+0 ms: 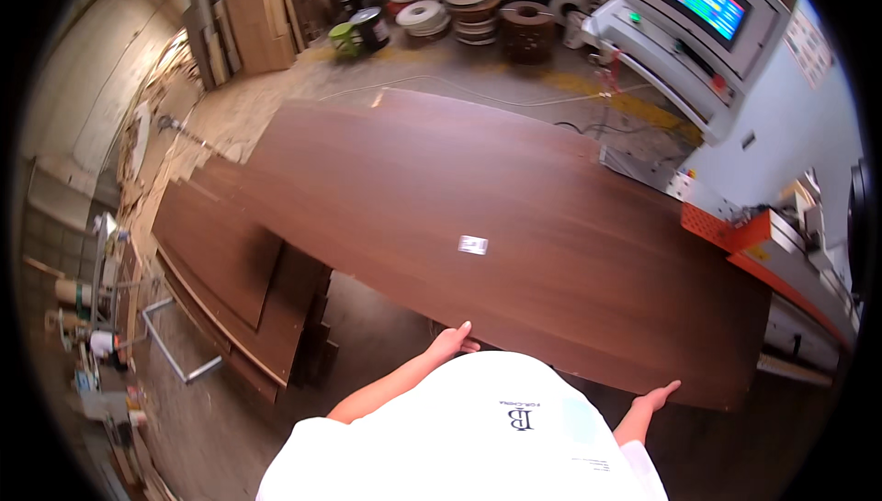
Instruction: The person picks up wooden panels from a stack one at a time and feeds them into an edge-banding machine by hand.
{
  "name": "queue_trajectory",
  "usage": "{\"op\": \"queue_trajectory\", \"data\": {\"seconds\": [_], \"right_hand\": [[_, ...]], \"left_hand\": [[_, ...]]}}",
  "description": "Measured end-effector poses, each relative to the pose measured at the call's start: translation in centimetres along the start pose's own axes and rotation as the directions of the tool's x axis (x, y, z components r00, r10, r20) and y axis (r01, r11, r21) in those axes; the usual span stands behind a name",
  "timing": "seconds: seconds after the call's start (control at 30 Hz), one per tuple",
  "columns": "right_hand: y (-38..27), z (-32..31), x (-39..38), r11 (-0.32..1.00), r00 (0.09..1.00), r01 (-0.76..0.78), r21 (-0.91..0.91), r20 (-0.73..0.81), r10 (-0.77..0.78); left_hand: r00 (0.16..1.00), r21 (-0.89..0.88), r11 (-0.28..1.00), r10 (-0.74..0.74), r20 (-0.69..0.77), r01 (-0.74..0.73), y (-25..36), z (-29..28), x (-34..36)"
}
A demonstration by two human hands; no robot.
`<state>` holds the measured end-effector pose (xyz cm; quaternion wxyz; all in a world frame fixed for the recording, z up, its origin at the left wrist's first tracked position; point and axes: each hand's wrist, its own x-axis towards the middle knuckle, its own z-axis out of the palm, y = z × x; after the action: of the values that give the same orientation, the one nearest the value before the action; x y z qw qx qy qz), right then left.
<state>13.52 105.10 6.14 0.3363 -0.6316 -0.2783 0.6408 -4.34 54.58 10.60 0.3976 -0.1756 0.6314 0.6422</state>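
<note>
A large dark brown wood-grain board (514, 189) lies flat in front of me, with a small white label (473, 245) on its top. My left hand (450, 342) holds the board's near long edge, its thumb at the rim and some fingers tucked below. Farther right along that edge, my right hand (656, 397) grips near the corner, its thumb on top and the other fingers hidden beneath. The board's far right side lies against a machine with an orange guard (707, 227). At its left end, the board overlaps a stack of similar brown boards (216, 248).
A white control cabinet (634, 28) with a lit screen (702, 0) stands at the far right. Rolls of edging strip (469, 0) and a green bucket (345, 39) are at the back. Upright panels (253, 14) lean at far left. A metal frame (188, 372) stands beside the stack.
</note>
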Motion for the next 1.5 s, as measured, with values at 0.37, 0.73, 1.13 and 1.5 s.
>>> {"op": "queue_trajectory", "data": {"seconds": [0.37, 0.73, 1.13, 1.5], "right_hand": [[14.5, 6.6, -17.2, 0.97, 0.966, -0.156, -0.187, 0.175, 0.189], [26.8, 12.7, -31.9, 0.695, 0.638, -0.296, -0.655, 0.407, 0.654], [24.6, 12.3, -30.5, 0.834, 0.603, -0.33, -0.442, 0.581, 0.547], [19.2, 12.5, -30.3, 0.899, 0.915, -0.242, -0.364, 0.223, 0.337]], "left_hand": [[0.969, -0.45, 0.891, -0.063, -0.238, -0.053, 0.9, -16.6, 0.9], [0.922, -0.495, 0.834, 0.039, -0.384, -0.241, 3.0, -29.4, 0.6], [0.43, 0.033, 0.835, 0.317, -0.845, -0.549, 4.9, -28.4, 0.7], [0.678, 0.907, -0.055, 0.646, 0.351, -0.417, 10.6, -11.2, 5.6]]}}
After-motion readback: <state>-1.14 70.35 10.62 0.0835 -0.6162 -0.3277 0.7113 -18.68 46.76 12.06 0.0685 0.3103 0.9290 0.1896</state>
